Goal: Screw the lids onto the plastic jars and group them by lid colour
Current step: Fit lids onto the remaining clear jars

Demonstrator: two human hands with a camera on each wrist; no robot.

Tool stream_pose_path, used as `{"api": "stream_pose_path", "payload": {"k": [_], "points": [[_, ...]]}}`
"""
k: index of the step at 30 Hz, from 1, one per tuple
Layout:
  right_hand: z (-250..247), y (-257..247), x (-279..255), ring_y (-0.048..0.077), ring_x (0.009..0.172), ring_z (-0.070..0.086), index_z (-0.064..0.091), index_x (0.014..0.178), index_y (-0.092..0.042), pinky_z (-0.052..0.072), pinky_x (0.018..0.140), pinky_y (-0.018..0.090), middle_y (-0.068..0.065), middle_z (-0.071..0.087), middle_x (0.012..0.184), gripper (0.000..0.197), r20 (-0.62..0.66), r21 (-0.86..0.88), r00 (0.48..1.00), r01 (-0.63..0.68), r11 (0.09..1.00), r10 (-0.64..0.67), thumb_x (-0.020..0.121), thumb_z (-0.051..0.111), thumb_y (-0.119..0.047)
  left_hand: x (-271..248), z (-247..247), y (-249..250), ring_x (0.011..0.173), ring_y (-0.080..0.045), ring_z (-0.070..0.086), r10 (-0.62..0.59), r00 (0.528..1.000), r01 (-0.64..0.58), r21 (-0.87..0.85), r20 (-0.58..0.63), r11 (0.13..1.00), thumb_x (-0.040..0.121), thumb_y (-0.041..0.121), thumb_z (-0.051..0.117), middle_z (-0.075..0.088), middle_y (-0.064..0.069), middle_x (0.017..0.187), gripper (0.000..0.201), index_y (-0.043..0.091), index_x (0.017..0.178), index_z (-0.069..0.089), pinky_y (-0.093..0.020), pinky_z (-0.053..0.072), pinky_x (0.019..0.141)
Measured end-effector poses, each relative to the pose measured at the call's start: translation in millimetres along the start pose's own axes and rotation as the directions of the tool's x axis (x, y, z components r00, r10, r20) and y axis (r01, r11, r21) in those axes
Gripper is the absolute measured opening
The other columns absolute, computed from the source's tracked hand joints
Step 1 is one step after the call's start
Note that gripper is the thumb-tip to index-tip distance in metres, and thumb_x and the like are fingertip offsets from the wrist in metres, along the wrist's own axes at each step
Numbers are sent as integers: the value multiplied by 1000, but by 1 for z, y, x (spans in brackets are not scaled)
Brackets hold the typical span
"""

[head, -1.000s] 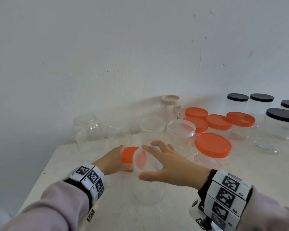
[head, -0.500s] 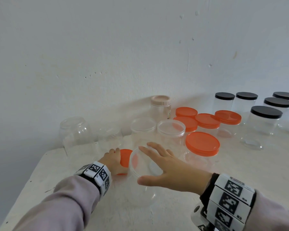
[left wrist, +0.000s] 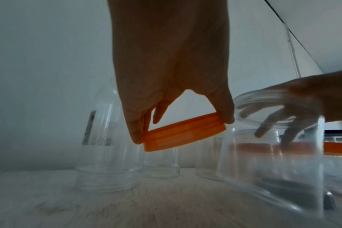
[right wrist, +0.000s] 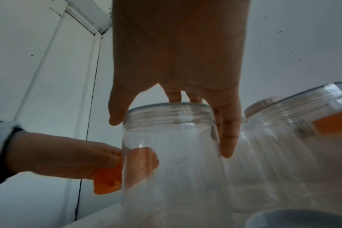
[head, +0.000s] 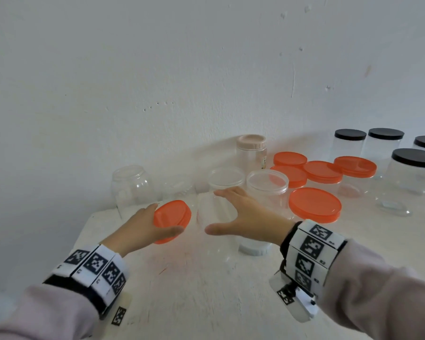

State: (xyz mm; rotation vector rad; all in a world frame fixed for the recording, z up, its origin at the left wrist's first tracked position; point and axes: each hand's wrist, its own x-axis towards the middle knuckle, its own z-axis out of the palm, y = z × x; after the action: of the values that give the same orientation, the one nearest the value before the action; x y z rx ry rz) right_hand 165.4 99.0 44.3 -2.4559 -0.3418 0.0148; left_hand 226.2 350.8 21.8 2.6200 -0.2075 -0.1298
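Note:
My left hand (head: 166, 219) pinches an orange lid (head: 176, 212) by its edge between thumb and fingers and holds it tilted above the table. In the left wrist view the orange lid (left wrist: 185, 138) hangs under my left hand (left wrist: 182, 130), just left of the jar's mouth. My right hand (head: 212, 212) grips an open clear jar (head: 219, 244) from above. The right wrist view shows my right hand (right wrist: 171, 137) with thumb and fingers round the threaded rim of the clear jar (right wrist: 176, 177), which stands roughly upright. Lid and jar are close but apart.
Several open clear jars (head: 131, 187) stand at the back left and behind my hands (head: 266, 185). A beige-lidded jar (head: 252, 150) is by the wall. Orange-lidded jars (head: 314, 204) cluster right of centre, black-lidded jars (head: 415, 168) at far right. A pale lid (head: 253, 249) lies under my right wrist.
My left hand has lifted the orange lid from behind the jar and brought it up beside the jar's mouth. The jar, earlier tipped toward me, now stands nearly upright.

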Motion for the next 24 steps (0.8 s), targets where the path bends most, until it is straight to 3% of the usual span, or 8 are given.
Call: {"api": "stream_pose_path", "payload": {"k": [3,6,11,14,18,21,24], "points": [[-1,-2,11,15,135,32,30,148,-27,29,107,30,-7,27,150,95,-13,23,1000,-24,999,25,71,73,-63,-16,-5,-6,123,-19,48,-24,1000,24,-13,-14,1000,59,75,64,41,-2,146,115,17,150,24,-24,42,87],[-7,-5,13,11,126,38,30,148,-29,31,101,26,-7,30,148,94,4,30,999,-32,999,32,71,72,-63,-31,-8,-8,129,-20,44,-45,999,44,-61,-12,997,53,78,60,38,-2,149,121,20,151,20,-30,41,96],[-40,0,-15,5,119,40,29,144,-45,34,98,27,-17,32,142,101,64,36,997,-52,998,50,56,66,-76,-47,-10,-13,125,-19,46,-39,999,39,-137,2,990,49,76,62,39,0,147,120,26,150,22,-32,43,97],[-72,17,-43,-3,115,44,35,134,-55,37,92,21,-24,37,136,95,-29,43,996,-88,995,90,49,70,-80,-49,-9,-16,121,-17,47,-23,1000,24,-166,10,986,49,82,64,40,2,145,120,27,149,25,-34,45,98],[-116,47,-80,-15,102,45,37,117,-69,38,76,16,-40,39,122,88,-64,42,976,-205,978,208,36,64,-89,-49,-9,-11,112,-13,49,10,1000,-7,-192,13,981,34,89,58,43,5,141,132,29,147,26,-27,45,87],[-135,73,-102,-17,99,43,38,109,-74,36,81,18,-40,42,119,90,-46,-11,951,-307,952,306,25,61,-95,-48,-8,-5,113,-13,49,26,1000,-22,-196,15,980,32,89,56,42,5,143,133,31,148,24,-28,45,88],[-145,101,-114,-9,103,46,45,111,-64,32,93,25,-32,46,119,95,-70,-62,912,-409,911,404,22,64,-93,-49,-5,0,112,-12,48,39,999,-35,-201,15,979,34,90,57,41,6,143,132,32,148,23,-27,43,87]]}}
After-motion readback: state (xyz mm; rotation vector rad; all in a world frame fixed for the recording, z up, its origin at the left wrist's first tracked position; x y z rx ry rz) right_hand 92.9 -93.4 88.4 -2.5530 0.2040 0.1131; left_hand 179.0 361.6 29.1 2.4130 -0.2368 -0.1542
